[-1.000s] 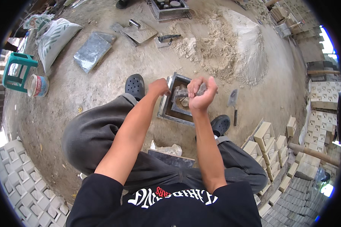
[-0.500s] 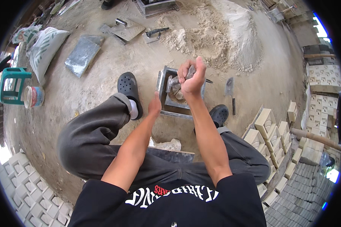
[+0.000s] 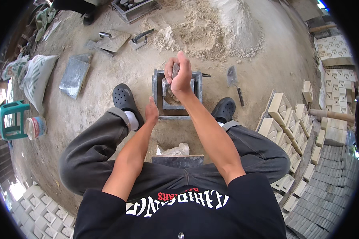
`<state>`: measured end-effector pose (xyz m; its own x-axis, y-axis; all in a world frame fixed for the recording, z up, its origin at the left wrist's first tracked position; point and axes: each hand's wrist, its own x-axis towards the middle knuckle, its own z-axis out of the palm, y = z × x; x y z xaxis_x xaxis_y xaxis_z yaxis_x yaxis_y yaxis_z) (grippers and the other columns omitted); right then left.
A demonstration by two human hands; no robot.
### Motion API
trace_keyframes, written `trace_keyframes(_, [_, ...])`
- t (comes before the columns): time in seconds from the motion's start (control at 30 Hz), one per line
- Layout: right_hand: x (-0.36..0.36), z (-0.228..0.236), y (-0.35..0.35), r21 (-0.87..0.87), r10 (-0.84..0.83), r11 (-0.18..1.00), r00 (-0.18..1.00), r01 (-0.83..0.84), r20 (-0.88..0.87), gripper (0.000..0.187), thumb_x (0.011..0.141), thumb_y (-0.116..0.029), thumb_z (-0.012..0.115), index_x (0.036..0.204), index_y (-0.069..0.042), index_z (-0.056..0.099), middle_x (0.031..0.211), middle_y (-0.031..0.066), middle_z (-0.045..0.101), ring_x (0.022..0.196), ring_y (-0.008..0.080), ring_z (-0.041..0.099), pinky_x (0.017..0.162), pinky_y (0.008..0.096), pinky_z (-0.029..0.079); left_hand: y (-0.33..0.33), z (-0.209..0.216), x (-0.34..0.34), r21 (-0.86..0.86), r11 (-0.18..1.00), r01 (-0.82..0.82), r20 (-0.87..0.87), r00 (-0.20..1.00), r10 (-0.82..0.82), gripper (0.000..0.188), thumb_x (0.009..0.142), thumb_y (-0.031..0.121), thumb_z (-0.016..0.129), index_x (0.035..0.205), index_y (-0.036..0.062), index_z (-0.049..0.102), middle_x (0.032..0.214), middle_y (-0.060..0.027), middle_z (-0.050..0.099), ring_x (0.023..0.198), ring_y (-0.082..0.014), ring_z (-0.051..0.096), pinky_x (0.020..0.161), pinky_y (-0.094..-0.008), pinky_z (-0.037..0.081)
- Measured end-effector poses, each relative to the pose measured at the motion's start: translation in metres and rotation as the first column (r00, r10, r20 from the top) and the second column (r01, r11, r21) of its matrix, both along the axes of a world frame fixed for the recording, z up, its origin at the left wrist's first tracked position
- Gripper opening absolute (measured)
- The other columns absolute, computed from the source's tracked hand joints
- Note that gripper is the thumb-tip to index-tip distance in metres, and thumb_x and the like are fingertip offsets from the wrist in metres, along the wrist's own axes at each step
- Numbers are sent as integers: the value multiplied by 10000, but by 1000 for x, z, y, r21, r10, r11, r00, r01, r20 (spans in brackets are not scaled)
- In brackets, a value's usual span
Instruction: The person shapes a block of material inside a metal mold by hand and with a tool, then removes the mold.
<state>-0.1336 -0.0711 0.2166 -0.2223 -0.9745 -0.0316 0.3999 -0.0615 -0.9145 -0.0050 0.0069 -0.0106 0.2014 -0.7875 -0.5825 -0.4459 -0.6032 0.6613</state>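
A person in dark trousers works over a grey mould [image 3: 200, 92] on the dirt floor, the frame lying between two dark clogs [image 3: 125, 98]. The right hand [image 3: 179, 75] is raised above it, fingers curled tight around the handle of a grey tool [image 3: 166, 88], whose other end reaches down inside the mould's walls. The left hand [image 3: 151, 110], its fingers loosely extended and grasping nothing, is at the mould's near left corner; whether it presses on the wall cannot be told. At right, a trowel [image 3: 232, 75] lies near the mould, with pale blocks [image 3: 280, 105] ranked farther along. Beyond rises a heap of powder [image 3: 243, 30]; at left stand a green stool [image 3: 12, 104] and a bucket [image 3: 36, 128].
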Motion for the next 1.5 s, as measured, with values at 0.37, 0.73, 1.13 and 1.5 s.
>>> trace_keyframes(0.37, [0, -4, 11, -1, -74, 997, 980, 75, 187, 608, 951, -506, 326, 492, -109, 357, 415, 24, 333, 341, 132, 317, 358, 269, 250, -2, -2, 16, -7, 1000, -25, 47, 999, 26, 876, 944, 644, 242, 918, -152, 606, 947, -360, 608, 1010, -472, 580, 898, -489, 397])
trace_keyframes(0.73, [6, -12, 9, 8, -58, 998, 998, 58, 35, 600, 948, -491, 328, 488, -107, 346, 423, 31, 327, 343, 136, 295, 365, 276, 242, 2, 8, 6, -4, 1000, -3, -4, 1000, 3, 844, 949, 628, 250, 867, -137, 600, 859, -360, 595, 941, -478, 600, 835, -507, 413])
trace_keyframes(1.13, [4, 8, 19, 13, -89, 996, 977, 89, 193, 589, 950, -486, 331, 499, -109, 342, 421, 25, 315, 354, 141, 299, 382, 276, 243, 2, 8, 6, -91, 996, -21, 41, 999, 25, 828, 962, 598, 220, 894, -126, 617, 891, -355, 604, 955, -512, 569, 855, -523, 404])
trace_keyframes(1.5, [20, -9, 45, -5, 79, 997, 996, -79, 50, 590, 959, -480, 299, 501, -109, 337, 435, 38, 338, 385, 141, 316, 408, 270, 254, 0, 10, 6, 13, 1000, 9, -5, 1000, -9, 830, 955, 604, 227, 918, -121, 631, 937, -380, 594, 1007, -508, 567, 878, -520, 410])
